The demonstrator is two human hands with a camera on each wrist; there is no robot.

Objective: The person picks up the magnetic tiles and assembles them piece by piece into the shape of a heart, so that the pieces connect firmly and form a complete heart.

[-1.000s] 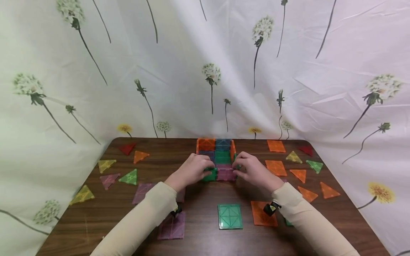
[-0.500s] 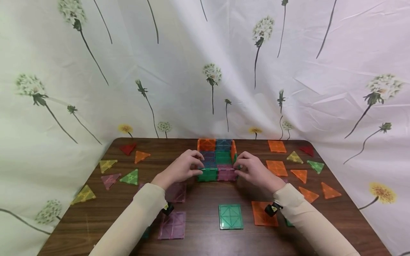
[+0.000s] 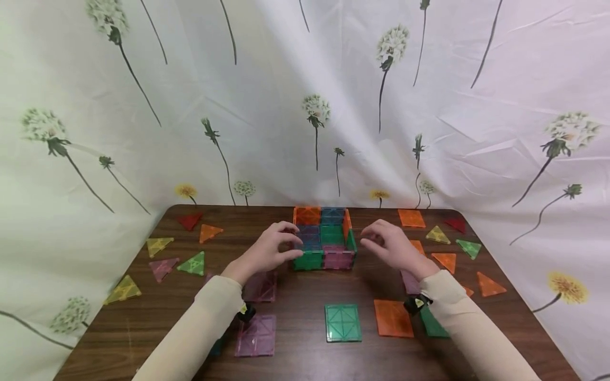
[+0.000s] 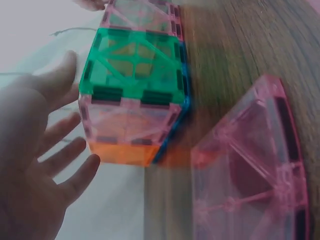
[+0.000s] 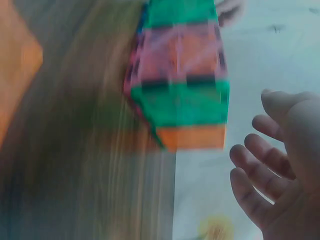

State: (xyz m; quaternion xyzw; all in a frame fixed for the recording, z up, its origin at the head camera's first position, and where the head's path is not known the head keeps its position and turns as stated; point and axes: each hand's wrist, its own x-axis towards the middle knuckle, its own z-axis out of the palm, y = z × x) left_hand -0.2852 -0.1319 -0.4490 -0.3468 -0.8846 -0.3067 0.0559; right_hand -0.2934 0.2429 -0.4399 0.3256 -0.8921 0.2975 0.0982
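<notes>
An open-topped box of see-through magnetic tiles (image 3: 338,260) stands at the back middle of the table, with green and pink tiles along its front and orange and blue ones at the back. My left hand (image 3: 267,250) is at its left side, fingers spread and relaxed, fingertips right by the green front tile (image 4: 132,65). To the right of the box my right hand (image 3: 392,247) hovers with loosely bent fingers and nothing in it. The right wrist view, blurred, shows a gap between those fingers (image 5: 250,195) and the green side tile (image 5: 187,105).
Nearer me lie a flat green square tile (image 3: 343,323), an orange square (image 3: 393,318) and a purple square (image 3: 256,336). Several triangle tiles, such as a yellow one (image 3: 124,290) and an orange one (image 3: 491,284), are scattered at both sides. A flowered curtain (image 3: 286,106) hangs behind the table.
My left hand has let go of the green front tile and drawn back left. My right hand has come off the box's right front corner and moved right.
</notes>
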